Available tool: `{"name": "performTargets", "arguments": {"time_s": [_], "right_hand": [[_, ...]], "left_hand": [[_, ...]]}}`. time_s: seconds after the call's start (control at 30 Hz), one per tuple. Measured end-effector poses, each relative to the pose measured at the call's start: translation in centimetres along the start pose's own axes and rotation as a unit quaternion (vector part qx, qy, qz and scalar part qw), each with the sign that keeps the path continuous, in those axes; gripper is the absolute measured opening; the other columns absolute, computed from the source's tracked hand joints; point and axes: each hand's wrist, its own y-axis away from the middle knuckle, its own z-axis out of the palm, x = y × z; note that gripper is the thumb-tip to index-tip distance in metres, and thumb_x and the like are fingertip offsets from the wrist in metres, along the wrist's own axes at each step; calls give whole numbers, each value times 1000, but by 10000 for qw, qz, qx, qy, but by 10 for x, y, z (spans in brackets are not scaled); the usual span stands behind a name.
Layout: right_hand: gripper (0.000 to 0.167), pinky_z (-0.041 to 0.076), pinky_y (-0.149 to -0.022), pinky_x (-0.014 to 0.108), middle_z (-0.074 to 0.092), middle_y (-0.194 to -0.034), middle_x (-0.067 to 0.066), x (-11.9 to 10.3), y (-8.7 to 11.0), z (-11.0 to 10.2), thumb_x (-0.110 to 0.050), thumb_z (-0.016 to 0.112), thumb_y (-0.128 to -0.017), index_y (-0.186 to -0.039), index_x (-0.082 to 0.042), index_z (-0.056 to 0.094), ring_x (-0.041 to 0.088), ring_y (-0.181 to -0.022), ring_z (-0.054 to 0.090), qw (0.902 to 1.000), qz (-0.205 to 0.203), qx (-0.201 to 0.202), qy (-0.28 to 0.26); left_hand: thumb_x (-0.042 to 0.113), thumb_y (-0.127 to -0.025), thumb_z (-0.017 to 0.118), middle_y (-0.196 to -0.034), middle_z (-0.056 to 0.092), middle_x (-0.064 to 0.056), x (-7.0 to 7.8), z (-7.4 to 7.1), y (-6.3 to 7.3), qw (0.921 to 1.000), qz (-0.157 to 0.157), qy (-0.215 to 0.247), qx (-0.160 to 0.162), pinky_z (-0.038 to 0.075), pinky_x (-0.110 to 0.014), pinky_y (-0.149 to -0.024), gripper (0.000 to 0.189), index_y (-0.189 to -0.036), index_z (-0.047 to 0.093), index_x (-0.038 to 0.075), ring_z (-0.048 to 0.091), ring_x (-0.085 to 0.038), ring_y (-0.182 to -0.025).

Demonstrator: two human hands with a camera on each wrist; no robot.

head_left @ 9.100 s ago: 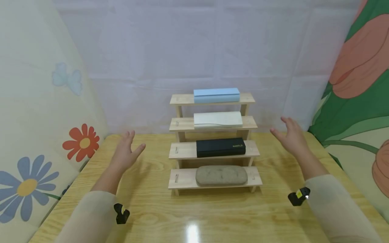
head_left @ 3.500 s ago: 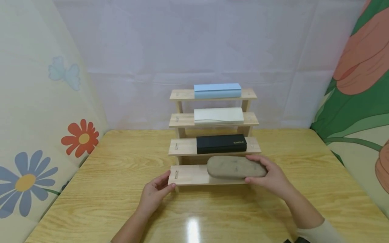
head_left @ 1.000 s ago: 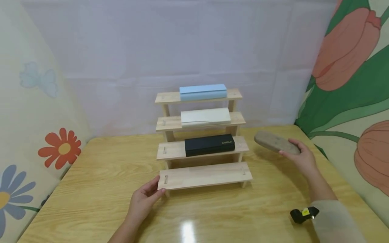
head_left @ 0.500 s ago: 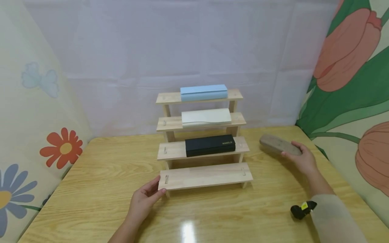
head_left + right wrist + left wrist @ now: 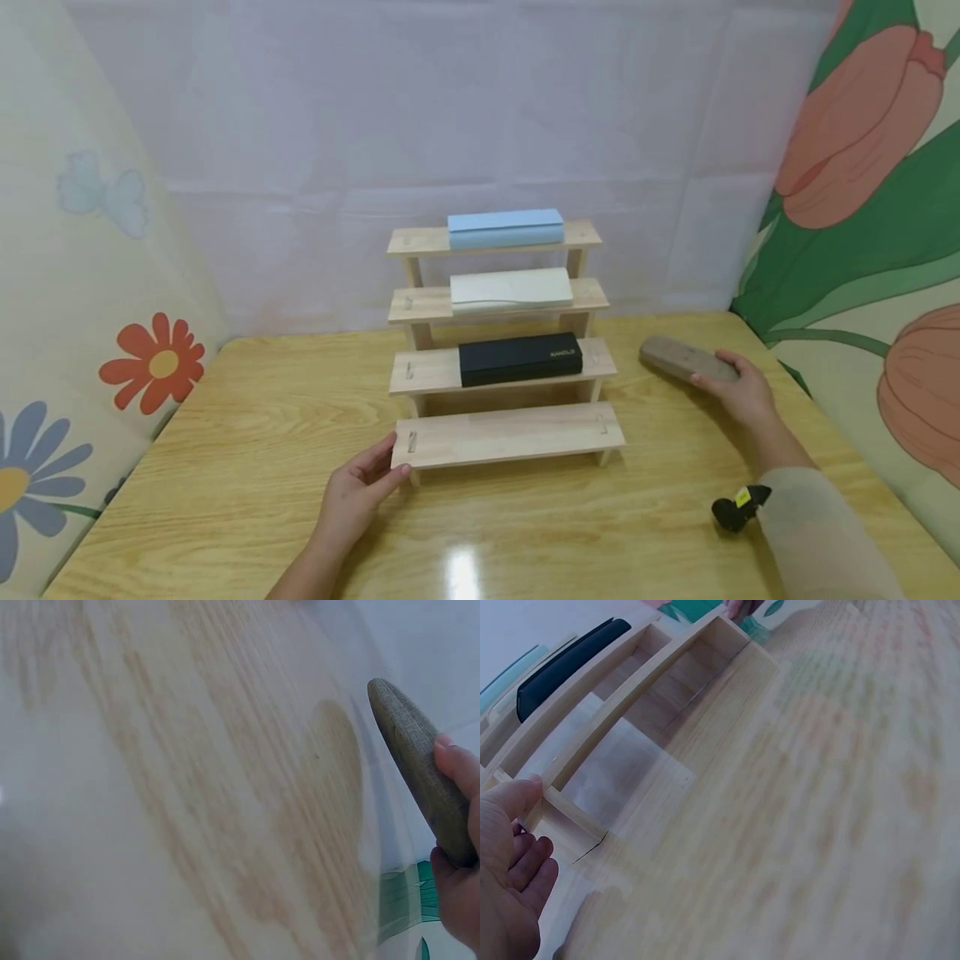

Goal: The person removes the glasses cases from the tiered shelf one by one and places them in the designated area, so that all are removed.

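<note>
Our left hand (image 5: 356,493) pinches the pale wooden four-tier rack (image 5: 510,437), and at its three o'clock our right hand (image 5: 748,395) grips a taupe oblong fabric case (image 5: 675,358) by one end, so it could droop loose.

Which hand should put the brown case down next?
Probably the right hand: it grips the brown case, right of the wooden rack. The left hand holds the left end of the bottom shelf.

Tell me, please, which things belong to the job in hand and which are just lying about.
Seemingly in the job:
grey-brown case, held by the right hand
wooden rack, gripped by the left hand

Untouched on the rack, seemingly uninvolved:
blue case
white case
black case
</note>
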Motion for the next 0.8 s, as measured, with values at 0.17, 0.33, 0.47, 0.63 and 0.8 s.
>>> {"name": "performTargets", "arguments": {"time_s": [0.17, 0.33, 0.47, 0.63, 0.8], "right_hand": [[88, 23, -115, 62, 18, -156, 34, 3, -2, 1, -47, 63, -93, -154, 1, 21, 53, -142, 21, 9999, 140, -64, -5], [90, 22, -116, 63, 15, -157, 35, 4, -2, 3, -49, 61, -93, -154, 1, 19, 53, -142, 19, 9996, 225, -159, 40], [89, 22, -115, 63, 16, -156, 35, 6, -5, 3, -49, 61, -93, -154, 2, 20, 53, -142, 19, 9997, 168, -163, 106], [91, 22, -114, 64, 18, -156, 36, 11, -9, 1, -51, 60, -93, -154, 2, 19, 54, -141, 20, 9993, 41, -266, 265], [89, 22, -113, 65, 19, -155, 37, 13, -11, -2, -49, 61, -94, -153, 4, 20, 56, -139, 20, 9978, -48, -351, 568]], "left_hand": [[12, -88, 73, -140, 54, -17, -1, 0, -1, 10000, -17, 26, -33, 49, -13, -91, 56, -138, 51, -1, 53, -30, -129], [12, -88, 73, -141, 54, -17, -1, 0, -1, 10000, -32, 25, -32, 49, -13, -92, 56, -138, 51, -1, 53, -31, -129], [13, -88, 73, -141, 54, -17, -1, 0, -1, 10000, -41, 17, -15, 49, -14, -92, 56, -138, 52, -1, 53, -31, -129], [12, -88, 74, -140, 55, -18, -2, 0, -1, 10000, -17, 3, 10, 49, -12, -91, 56, -137, 52, -1, 54, -32, -128], [12, -87, 74, -138, 56, -18, -2, 0, 1, 10000, 62, 11, 26, 51, -15, -91, 55, -136, 54, -2, 56, -31, -126]]}}
